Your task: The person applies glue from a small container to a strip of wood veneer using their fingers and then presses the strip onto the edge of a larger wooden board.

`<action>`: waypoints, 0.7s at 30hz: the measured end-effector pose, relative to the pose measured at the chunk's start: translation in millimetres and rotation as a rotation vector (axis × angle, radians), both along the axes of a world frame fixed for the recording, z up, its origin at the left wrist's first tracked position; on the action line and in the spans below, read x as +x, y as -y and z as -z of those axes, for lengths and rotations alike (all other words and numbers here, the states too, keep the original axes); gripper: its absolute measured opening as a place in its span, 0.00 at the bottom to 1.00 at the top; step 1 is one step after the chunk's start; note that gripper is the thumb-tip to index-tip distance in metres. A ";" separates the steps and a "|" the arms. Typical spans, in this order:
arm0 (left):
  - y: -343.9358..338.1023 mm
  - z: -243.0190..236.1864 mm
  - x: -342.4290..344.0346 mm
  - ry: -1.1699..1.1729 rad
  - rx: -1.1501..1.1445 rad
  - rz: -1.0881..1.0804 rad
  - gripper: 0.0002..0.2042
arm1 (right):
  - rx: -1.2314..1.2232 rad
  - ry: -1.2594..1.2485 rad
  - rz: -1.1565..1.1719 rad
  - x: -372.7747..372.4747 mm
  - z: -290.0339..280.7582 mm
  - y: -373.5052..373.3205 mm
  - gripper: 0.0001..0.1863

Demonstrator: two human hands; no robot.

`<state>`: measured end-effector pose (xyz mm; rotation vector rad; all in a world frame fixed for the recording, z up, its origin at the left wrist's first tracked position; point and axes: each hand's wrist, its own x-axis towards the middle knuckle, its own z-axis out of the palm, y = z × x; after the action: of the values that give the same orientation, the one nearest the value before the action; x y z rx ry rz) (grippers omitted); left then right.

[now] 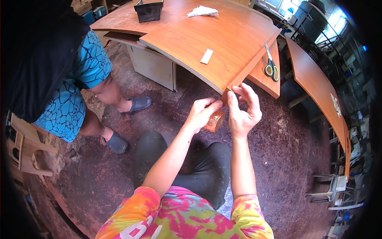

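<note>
A wood-look panel (179, 40) lies flat in front of me, its near corner pointing at my hands. At that corner my left hand (203, 112) is closed in a pinch on a thin brown edge-banding strip (225, 96). Below the fingers hangs a coiled, shiny orange-brown roll (214, 122), partly hidden by the hand. My right hand (243, 115) holds the strip against the panel's right edge, thumb and fingertips closed at the corner; the other fingers are loosely bent. Scissors (271, 68) with black and green handles rest to the right, on a lower board.
On the panel sit a small white rectangular piece (206, 56), a black bin (149, 12) and a crumpled white bag (203, 11). The lower board (260, 79) juts out at right. Another long panel (318, 83) stands farther right. A person in blue shorts (93, 59) stands at left.
</note>
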<state>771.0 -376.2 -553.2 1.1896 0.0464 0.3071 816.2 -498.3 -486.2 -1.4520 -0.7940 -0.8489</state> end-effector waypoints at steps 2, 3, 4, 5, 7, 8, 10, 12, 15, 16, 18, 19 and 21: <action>-0.5 -0.2 0.8 0.002 0.006 0.000 0.15 | 0.001 -0.008 0.005 1.8 1.9 -0.1 0.21; -0.5 -0.4 1.2 0.006 0.013 -0.002 0.15 | 0.003 -0.014 0.008 2.6 2.7 0.0 0.21; -1.0 -0.1 2.1 0.005 0.013 -0.002 0.15 | 0.003 -0.015 0.008 3.3 2.7 -0.4 0.21; -1.4 0.2 2.9 0.003 0.019 -0.007 0.15 | 0.003 -0.013 0.007 3.8 2.5 -0.7 0.21; -0.7 0.0 3.3 0.001 0.024 -0.011 0.15 | 0.003 -0.012 0.007 4.3 2.3 -1.0 0.21; 0.3 -0.3 2.8 0.011 0.007 -0.020 0.15 | 0.000 -0.014 0.003 4.2 2.4 -1.2 0.21; 0.7 0.6 3.3 0.021 -0.012 -0.029 0.15 | -0.003 -0.015 -0.001 4.1 1.9 -1.5 0.21; -0.4 2.9 5.3 0.013 -0.003 -0.021 0.14 | 0.001 -0.017 0.003 4.0 0.9 -1.9 0.20; 0.1 2.7 4.4 0.012 -0.002 -0.010 0.14 | 0.009 -0.027 -0.006 4.2 2.9 -1.3 0.20; 0.1 2.6 4.3 0.013 -0.001 -0.012 0.14 | 0.010 -0.027 -0.008 3.9 2.7 -1.5 0.20; 0.3 2.1 3.7 0.003 0.002 -0.019 0.15 | 0.015 -0.034 -0.005 2.6 1.8 -1.5 0.20; 0.8 2.2 2.0 0.002 0.003 -0.018 0.15 | 0.015 -0.035 -0.004 1.1 2.8 -0.9 0.20; 1.5 2.5 -1.6 -0.003 0.000 -0.012 0.15 | 0.013 -0.055 -0.014 -1.6 4.7 0.4 0.20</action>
<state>769.4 -377.8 -555.7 1.1902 0.0562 0.3154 814.6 -498.7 -490.8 -1.4502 -0.7556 -0.7993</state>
